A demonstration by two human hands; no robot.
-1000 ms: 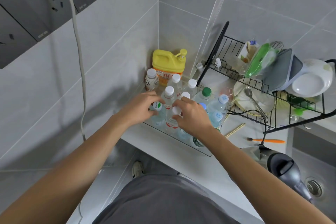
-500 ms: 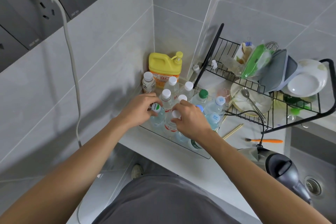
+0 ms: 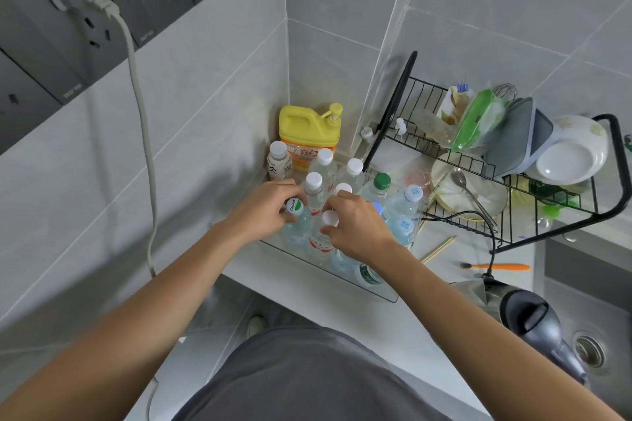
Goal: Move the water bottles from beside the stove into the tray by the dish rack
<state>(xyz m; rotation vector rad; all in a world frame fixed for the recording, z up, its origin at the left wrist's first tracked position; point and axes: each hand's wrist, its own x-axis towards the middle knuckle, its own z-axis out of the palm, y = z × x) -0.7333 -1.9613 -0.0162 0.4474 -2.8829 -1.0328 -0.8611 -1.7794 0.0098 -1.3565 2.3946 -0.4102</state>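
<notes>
Clear plastic bottles stand upright, caps up, in the tray, both hands gripping their necks.

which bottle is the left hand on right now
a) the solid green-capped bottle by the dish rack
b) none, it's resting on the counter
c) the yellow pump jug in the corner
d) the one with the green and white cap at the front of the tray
d: the left hand curls its fingers round the green and white capped bottle at the front left of the clear tray.
</notes>
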